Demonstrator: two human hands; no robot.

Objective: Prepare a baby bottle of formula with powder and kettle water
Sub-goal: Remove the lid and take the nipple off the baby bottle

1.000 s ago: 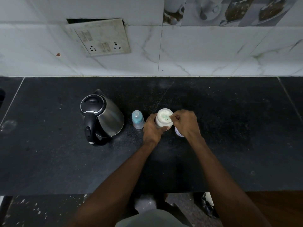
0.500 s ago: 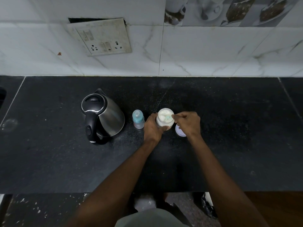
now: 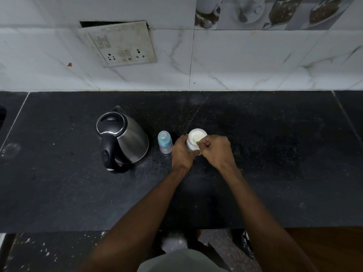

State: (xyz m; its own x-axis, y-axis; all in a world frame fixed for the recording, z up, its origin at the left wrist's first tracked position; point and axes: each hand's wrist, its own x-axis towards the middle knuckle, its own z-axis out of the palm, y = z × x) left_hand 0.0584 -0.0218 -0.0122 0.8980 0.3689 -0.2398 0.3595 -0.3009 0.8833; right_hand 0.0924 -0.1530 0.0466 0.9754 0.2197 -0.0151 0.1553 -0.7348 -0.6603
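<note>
The head camera looks down on a black speckled stone counter (image 3: 275, 163), dusted with pale specks and backed by a wall of white marble-look tiles (image 3: 255, 61). A grimy switch and socket plate (image 3: 119, 44) hangs crooked on that wall, with a dark gap above its top edge. A strip of tiles printed with cups and bowls (image 3: 275, 10) runs along the top right. Below the counter's front edge the floor is dark and flecked with white.

A stainless steel electric kettle (image 3: 122, 139) with a black lid and handle stands at the left, lid shut. Just right of it, and apart from it, stands 1 small baby bottle (image 3: 165, 142) with a blue teat, upright.

The white formula powder jar (image 3: 195, 141) stands open on the counter, pale powder showing inside. The left hand (image 3: 181, 152) wraps around the jar's left side and holds it steady, close beside the baby bottle but not touching it. The right hand (image 3: 217, 152) is curled tight over the jar's right rim, its fingertips pinching something small and pale at the mouth; what it is cannot be told.
</note>
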